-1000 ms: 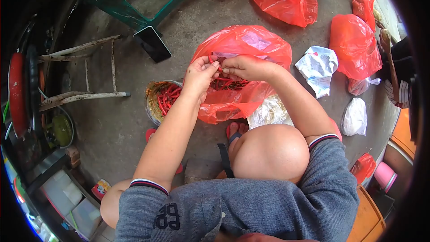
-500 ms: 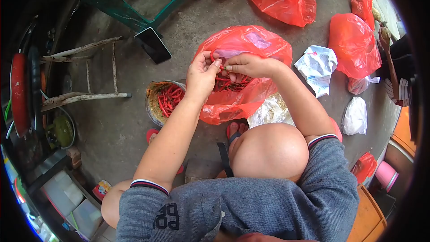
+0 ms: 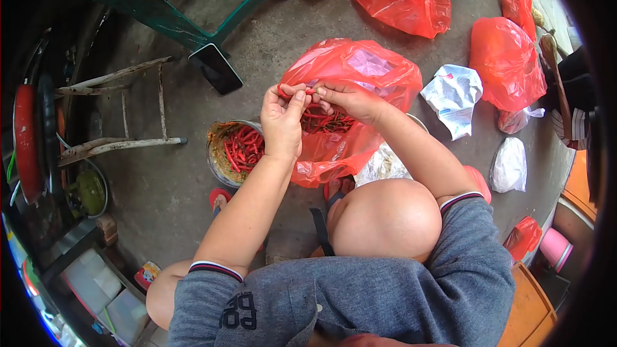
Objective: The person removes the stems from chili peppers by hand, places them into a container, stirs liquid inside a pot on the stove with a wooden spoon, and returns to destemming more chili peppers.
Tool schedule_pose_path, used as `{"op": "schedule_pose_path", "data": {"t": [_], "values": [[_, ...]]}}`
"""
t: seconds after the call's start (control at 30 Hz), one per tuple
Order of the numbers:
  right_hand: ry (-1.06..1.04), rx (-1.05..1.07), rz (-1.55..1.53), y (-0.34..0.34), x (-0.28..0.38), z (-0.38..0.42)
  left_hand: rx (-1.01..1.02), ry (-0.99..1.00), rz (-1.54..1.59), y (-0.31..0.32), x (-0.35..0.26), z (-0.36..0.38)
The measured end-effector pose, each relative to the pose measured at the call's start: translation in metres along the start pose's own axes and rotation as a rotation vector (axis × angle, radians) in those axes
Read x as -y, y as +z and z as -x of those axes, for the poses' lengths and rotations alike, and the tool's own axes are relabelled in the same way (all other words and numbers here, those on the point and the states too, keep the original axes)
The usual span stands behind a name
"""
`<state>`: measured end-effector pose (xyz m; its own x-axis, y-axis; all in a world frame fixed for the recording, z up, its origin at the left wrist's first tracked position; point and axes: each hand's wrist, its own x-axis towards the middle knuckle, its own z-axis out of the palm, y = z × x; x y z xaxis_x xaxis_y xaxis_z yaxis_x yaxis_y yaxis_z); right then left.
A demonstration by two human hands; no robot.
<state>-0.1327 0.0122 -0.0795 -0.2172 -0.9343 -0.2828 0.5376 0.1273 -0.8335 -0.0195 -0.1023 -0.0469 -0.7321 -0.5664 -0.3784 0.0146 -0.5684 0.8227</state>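
My left hand (image 3: 283, 115) is closed on a red chili pepper (image 3: 281, 91), holding it between thumb and fingers. Pinched close beside it, my right hand (image 3: 347, 98) grips the stem end of the same chili. Both hands are above an opened red plastic bag (image 3: 392, 71) in which many red chilies (image 3: 321, 122) with green stems lie. Left of the bag stands a round container (image 3: 216, 148) with a smeared inner wall, holding a pile of red chilies (image 3: 246, 148).
A phone (image 3: 216, 69) leans by a green plastic chair (image 3: 231, 19). At left lies a metal-legged stool (image 3: 122, 141). Other red bags (image 3: 405, 0), (image 3: 504, 64), a crumpled printed wrapper (image 3: 453, 96) and a white bag (image 3: 509, 164) are on the concrete floor at right.
Both hands have moved slightly left and down with the chili, away from the bag's middle. More of the chilies in the bag and the container now shows.
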Motion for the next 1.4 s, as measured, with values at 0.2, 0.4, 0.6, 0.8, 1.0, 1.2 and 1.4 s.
{"op": "schedule_pose_path", "data": {"t": [0.2,0.4,0.6,0.8,1.0,1.2,1.4], "values": [[-0.06,-0.11,-0.046,-0.014,0.004,0.003,-0.033,0.078,-0.035,-0.012,-0.008,-0.005],[0.281,0.309,0.902,-0.025,0.001,0.001,0.19,0.031,-0.297,-0.006,-0.023,-0.006],[0.14,-0.354,0.811,-0.056,0.0,-0.016,0.312,-0.397,-0.553,0.0,-0.025,-0.01],[0.128,-0.163,1.592,-0.044,0.009,-0.015,0.221,-0.445,-0.555,0.005,-0.024,-0.013],[0.122,-0.298,1.544,-0.035,-0.021,-0.019,0.205,-0.452,-0.615,0.001,-0.013,-0.018],[0.059,-0.185,1.434,-0.035,-0.001,-0.005,0.168,-0.26,-0.67,-0.013,0.016,-0.029],[0.146,0.121,0.843,-0.043,-0.016,-0.01,0.357,0.118,-1.363,-0.012,0.02,-0.029]]}}
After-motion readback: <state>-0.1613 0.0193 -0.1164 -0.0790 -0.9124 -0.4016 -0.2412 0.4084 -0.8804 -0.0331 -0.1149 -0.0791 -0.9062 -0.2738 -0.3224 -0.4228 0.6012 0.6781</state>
